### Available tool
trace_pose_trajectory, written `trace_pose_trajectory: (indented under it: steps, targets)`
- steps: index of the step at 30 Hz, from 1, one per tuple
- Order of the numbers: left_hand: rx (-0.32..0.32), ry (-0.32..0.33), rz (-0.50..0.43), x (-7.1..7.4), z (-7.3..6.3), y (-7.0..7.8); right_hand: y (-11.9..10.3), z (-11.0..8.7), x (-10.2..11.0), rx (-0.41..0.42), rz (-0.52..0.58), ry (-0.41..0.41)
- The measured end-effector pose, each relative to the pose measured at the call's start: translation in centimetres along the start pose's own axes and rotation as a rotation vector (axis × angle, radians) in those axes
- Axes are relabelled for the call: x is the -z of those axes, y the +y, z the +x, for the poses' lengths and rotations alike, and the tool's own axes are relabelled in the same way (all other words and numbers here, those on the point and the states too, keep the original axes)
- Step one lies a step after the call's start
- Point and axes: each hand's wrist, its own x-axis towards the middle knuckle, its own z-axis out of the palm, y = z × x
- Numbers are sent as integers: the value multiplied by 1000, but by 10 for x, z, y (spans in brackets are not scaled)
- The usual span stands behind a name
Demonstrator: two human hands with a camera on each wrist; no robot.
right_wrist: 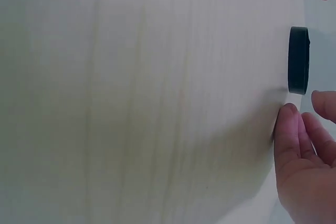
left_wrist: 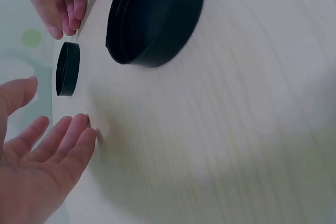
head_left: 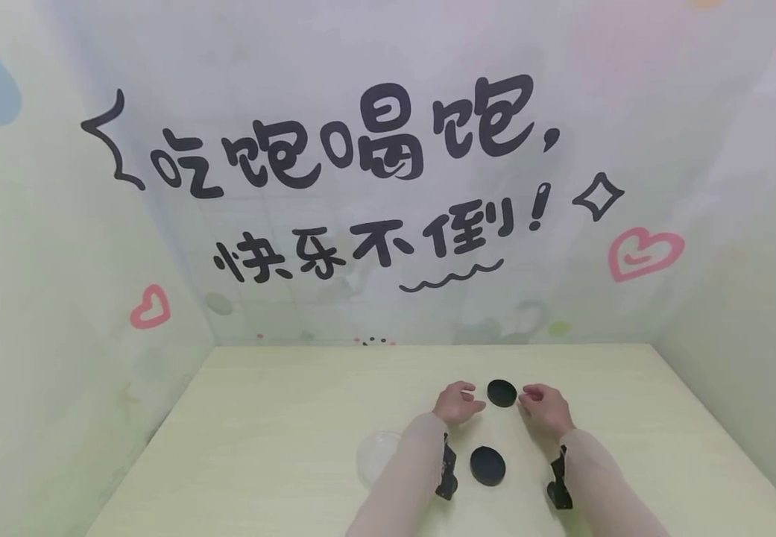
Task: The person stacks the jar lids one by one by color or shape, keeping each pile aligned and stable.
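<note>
Two shallow, round black lids lie on the table. Between my hands is the far lid (head_left: pixel 502 393), with a gap on either side of it. My left hand (head_left: pixel 458 403) is at its left, fingers relaxed and nothing in them. At its right, my right hand (head_left: pixel 547 409) has its fingertips close to the rim and holds nothing. The near lid (head_left: pixel 487 466) lies between my forearms and looks large in the left wrist view. In the right wrist view the far lid (right_wrist: pixel 298 61) shows from the side, just beyond the right fingertips (right_wrist: pixel 287 111).
A clear round dish-like piece (head_left: pixel 376 456) sits left of my left sleeve (head_left: pixel 404 477), which partly covers it. The pale wooden table (head_left: pixel 260 432) meets printed walls (head_left: pixel 388 313) at the back and sides. Black wrist cameras (head_left: pixel 560 481) are strapped to both wrists.
</note>
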Motion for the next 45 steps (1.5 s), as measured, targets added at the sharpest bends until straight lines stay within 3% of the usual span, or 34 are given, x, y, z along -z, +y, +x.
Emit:
trace_pose_trajectory:
  steps: [7,15,21,39,45]
  targets:
    - [14,-16,4,-10,6,3,-6,1,-2,13,-17,-7]
    - [-26,-8,13,-14,9,3,-8,5,-9,-31,-18,-3]
    - [-25,-25,17,-14,13,3,-7,9,-13,-19,-42,-3]
    - [-6,-41,-95,-23,20,2,-10,9,-10,6,-52,16]
    - [1,-24,-79,-25,21,-1,-7,10,-12,11,-50,17]
